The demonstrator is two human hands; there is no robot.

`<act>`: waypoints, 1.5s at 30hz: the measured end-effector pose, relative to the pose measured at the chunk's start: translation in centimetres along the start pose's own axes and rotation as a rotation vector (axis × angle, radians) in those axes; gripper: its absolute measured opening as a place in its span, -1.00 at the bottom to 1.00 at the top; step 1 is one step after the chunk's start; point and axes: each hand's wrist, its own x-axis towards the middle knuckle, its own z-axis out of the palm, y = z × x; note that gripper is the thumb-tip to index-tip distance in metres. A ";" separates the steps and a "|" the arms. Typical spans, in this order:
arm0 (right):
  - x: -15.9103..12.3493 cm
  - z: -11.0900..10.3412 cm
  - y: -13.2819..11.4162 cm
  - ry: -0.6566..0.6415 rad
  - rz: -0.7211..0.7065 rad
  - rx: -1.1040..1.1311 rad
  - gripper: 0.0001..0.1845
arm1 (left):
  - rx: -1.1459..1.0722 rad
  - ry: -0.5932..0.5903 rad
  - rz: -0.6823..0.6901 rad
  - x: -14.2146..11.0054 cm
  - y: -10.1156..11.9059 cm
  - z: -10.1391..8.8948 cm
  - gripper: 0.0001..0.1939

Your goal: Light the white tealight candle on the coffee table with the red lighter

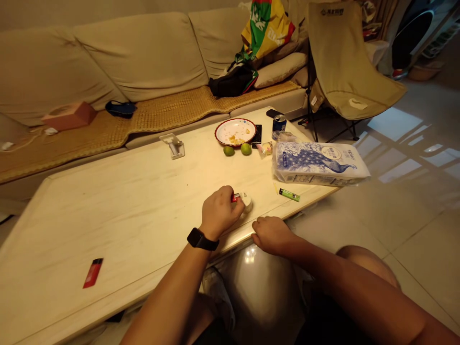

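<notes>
My left hand, with a black wristband on its wrist, is shut on a small red lighter. The lighter's end touches or nearly touches a round white object on the pale marble-look table. Its lower part is hidden behind my fingers. My right hand rests by the table's front edge, holding nothing. A second red lighter lies far to the left, and a green lighter lies to the right of my hands.
Near the back of the table are a plate with scraps, two limes, a drink can and a large wrapped tissue pack. A beige sofa runs behind, a folding chair stands right, and tiled floor lies beyond.
</notes>
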 end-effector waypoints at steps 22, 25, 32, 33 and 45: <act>0.1 0.1 0.1 0.013 -0.011 -0.006 -0.66 | 0.037 -0.036 -0.005 0.4 0.5 0.2 -0.84; 0.1 0.0 0.0 0.002 -0.006 -0.002 -0.66 | 0.011 -0.014 -0.003 0.3 0.2 0.2 -0.81; 0.1 0.2 0.1 0.010 -0.006 0.008 -0.66 | -0.068 0.059 -0.030 -0.3 -1.3 -0.3 -0.73; 0.1 0.3 0.1 0.009 -0.006 0.009 -0.66 | -0.079 0.066 -0.037 -0.4 -1.5 -0.5 -0.73; 0.2 0.6 0.3 0.018 0.003 0.001 -0.67 | -0.097 0.110 -0.088 -1.2 -3.4 -1.1 -0.75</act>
